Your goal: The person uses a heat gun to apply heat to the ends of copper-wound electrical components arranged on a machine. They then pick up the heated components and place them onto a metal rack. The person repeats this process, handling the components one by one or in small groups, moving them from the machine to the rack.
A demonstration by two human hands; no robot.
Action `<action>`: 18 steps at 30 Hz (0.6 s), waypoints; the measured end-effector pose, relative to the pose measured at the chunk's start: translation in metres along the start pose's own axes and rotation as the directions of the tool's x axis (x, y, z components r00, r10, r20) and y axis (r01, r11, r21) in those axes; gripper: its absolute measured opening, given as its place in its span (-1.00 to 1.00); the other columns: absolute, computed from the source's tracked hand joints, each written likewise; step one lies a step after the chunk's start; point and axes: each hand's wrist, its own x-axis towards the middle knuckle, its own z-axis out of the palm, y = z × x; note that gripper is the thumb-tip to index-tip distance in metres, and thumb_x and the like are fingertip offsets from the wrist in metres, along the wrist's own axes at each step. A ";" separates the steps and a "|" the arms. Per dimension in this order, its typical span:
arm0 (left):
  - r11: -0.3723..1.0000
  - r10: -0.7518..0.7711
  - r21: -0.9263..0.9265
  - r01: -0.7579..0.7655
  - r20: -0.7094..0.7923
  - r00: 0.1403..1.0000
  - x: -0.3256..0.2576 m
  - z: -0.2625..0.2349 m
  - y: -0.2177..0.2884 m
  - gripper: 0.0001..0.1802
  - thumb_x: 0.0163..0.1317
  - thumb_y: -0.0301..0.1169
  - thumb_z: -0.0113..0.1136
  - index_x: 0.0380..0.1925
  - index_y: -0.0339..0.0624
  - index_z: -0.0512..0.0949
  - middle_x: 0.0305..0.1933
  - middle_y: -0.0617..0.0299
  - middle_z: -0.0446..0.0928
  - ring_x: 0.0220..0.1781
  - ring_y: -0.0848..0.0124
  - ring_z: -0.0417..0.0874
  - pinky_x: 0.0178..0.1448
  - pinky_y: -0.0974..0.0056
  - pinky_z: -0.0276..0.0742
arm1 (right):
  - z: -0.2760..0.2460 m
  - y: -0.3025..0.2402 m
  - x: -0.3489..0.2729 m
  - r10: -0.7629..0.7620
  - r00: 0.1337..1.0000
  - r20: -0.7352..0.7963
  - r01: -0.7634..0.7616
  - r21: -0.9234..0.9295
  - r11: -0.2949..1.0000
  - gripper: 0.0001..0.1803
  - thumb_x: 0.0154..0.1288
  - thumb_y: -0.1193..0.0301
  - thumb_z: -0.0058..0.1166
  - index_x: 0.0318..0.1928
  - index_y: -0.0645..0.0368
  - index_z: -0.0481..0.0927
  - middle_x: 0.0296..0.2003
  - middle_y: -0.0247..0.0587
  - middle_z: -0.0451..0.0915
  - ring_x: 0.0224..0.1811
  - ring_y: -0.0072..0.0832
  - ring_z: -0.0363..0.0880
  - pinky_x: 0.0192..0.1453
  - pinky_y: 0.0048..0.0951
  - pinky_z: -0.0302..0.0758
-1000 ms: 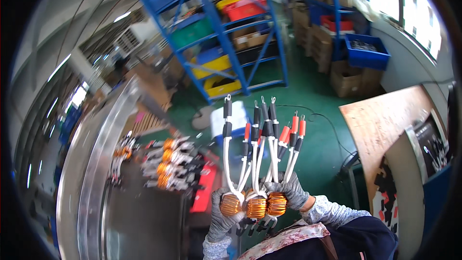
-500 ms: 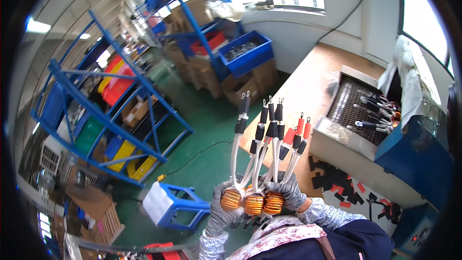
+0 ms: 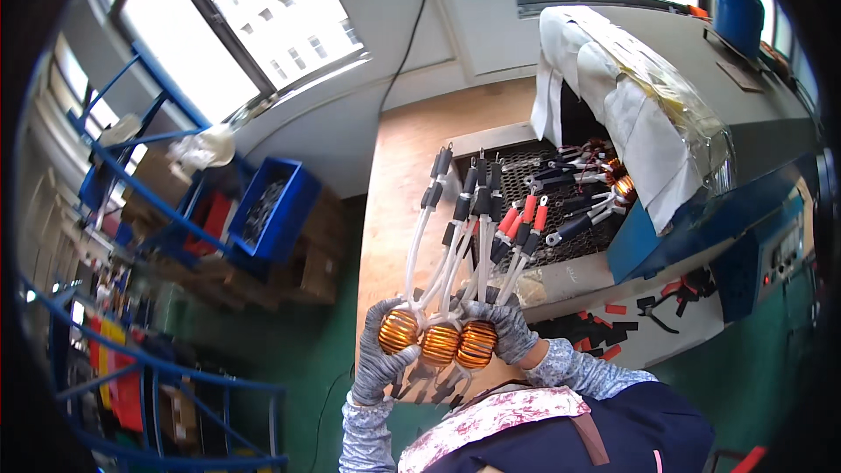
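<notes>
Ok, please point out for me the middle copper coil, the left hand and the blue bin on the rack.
Middle copper coil (image 3: 440, 343): head view, on its orange winding.
Left hand (image 3: 378, 366): head view, on the back of the grey glove.
Blue bin (image 3: 298, 201): head view, on its right side wall.

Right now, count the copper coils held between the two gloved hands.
3, side by side: left coil against the left hand, middle coil, right coil against the right hand. More may hide behind.
</notes>
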 end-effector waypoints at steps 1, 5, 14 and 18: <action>1.000 0.010 0.002 -0.010 0.027 1.000 0.019 -0.004 -0.005 -0.26 -0.18 -0.52 0.31 0.10 -0.18 0.27 0.02 0.16 0.38 0.04 0.38 0.44 0.10 0.33 0.42 | -0.005 0.002 0.012 0.003 0.999 -0.040 -0.001 0.043 0.999 -0.68 0.08 0.45 0.21 -0.11 0.21 0.53 -0.30 -0.31 0.58 -0.33 -0.54 0.56 -0.27 -0.52 0.53; 0.991 -0.036 -0.122 0.058 0.173 0.984 0.075 -0.021 -0.025 -0.27 -0.19 -0.50 0.33 0.09 -0.18 0.30 -0.02 0.20 0.41 0.02 0.41 0.45 0.11 0.33 0.41 | -0.005 0.003 0.036 0.023 0.992 -0.122 -0.002 0.171 0.985 -0.71 0.14 0.41 0.16 -0.11 0.20 0.53 -0.30 -0.28 0.58 -0.32 -0.53 0.57 -0.25 -0.50 0.54; 0.937 -0.091 -0.275 0.216 0.405 0.910 0.129 -0.029 -0.068 -0.19 -0.28 -0.37 0.46 0.08 -0.17 0.31 -0.03 0.18 0.42 0.03 0.36 0.46 0.15 0.30 0.40 | -0.001 0.016 0.038 -0.016 0.902 -0.432 0.075 0.120 0.990 -0.85 0.13 0.41 0.17 -0.29 0.17 0.54 -0.41 -0.30 0.59 -0.40 -0.55 0.58 -0.32 -0.56 0.55; 0.945 -0.086 -0.255 0.207 0.416 0.905 0.131 -0.031 -0.067 -0.21 -0.26 -0.38 0.43 0.08 -0.16 0.31 -0.05 0.18 0.43 0.02 0.37 0.46 0.13 0.31 0.41 | -0.003 0.022 0.039 -0.040 0.900 -0.435 0.112 0.141 0.984 -0.78 0.08 0.45 0.21 -0.23 0.25 0.56 -0.36 -0.25 0.59 -0.36 -0.51 0.59 -0.29 -0.53 0.56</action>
